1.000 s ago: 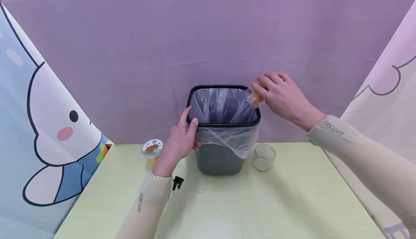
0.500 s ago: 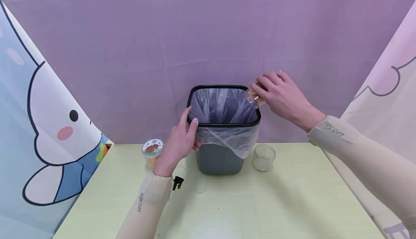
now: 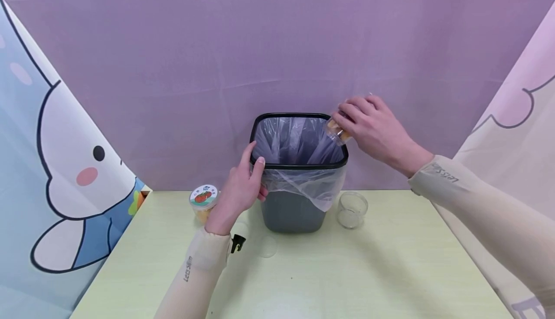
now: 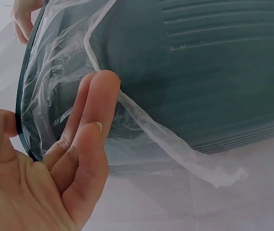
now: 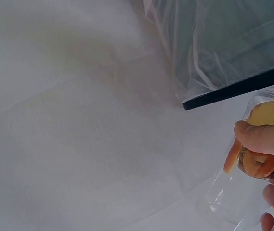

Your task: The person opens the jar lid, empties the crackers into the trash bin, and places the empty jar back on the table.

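A grey bin (image 3: 290,213) with a black rim stands on the table, lined with a clear plastic bag (image 3: 303,184) folded over its edge. My left hand (image 3: 240,186) grips the rim at the near left corner; in the left wrist view, several fingers (image 4: 91,144) curl beside the bag on the outer wall. At the bin's right edge, my right hand (image 3: 377,128) holds a clear plastic jar (image 3: 334,133) tilted, its mouth end over the opening. Orange and tan pieces (image 5: 257,163) show inside that jar, near the thumb, in the right wrist view.
Left of the bin stands a lidded jar (image 3: 204,196) with a tomato-pictured label, partly behind my left wrist. A clear jar (image 3: 352,211) without visible contents stands right of the bin. One flat clear disc (image 3: 268,247) lies in front. A purple cloth (image 3: 217,68) hangs behind.
The right hand and its jar have shifted very slightly left, and the orange pieces inside sit a little differently. My left hand and the bin stay in place.
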Available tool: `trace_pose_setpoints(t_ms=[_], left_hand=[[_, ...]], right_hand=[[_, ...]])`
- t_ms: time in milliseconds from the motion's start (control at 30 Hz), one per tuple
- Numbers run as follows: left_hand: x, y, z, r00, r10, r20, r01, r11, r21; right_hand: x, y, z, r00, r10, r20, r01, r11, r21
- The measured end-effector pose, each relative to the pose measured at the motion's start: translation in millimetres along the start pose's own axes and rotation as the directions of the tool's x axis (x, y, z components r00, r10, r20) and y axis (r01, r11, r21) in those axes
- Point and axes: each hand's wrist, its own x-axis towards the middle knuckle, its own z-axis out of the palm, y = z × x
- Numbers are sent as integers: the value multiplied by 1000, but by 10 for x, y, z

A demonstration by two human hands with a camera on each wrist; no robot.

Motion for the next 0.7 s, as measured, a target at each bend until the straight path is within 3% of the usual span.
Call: trace_pose_setpoints(t_ms=[700], left_hand=[[-15,0,11,1000,-3,5,3,1000,5]], right_hand=[[-17,-42,30,998,12,-62,-13,1000,-12]])
